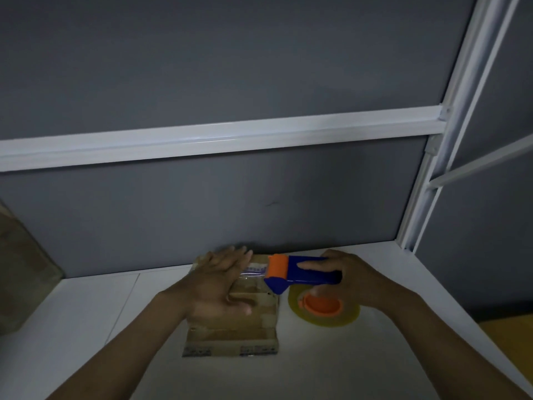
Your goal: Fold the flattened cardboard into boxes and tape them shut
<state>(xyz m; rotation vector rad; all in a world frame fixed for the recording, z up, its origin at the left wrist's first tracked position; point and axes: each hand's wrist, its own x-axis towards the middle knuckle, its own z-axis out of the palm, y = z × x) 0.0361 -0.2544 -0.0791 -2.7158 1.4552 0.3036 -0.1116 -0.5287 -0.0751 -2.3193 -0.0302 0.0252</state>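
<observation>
L hand (pixel 222 280) flat, fingers spread on box (pixel 248 327), R hand (pixel 350 280) gripping tape dispenser (pixel 302 274) at box's far edge, wall close behind, white table (pixel 288 376) open in front

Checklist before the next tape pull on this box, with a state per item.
1. Left hand pressed flat on the box, pinning it: ok.
2. Right hand grips the tape dispenser round its blue body: ok.
3. Tape strip runs from the dispenser's orange end to under the left fingers: ok.
4. Tape roll seated on its orange hub: ok.
5. Flaps closed flush along the seam: cannot tell; the picture is dim and the left hand covers it.
6. Box lies on the white table, back from the near edge: ok.
</observation>
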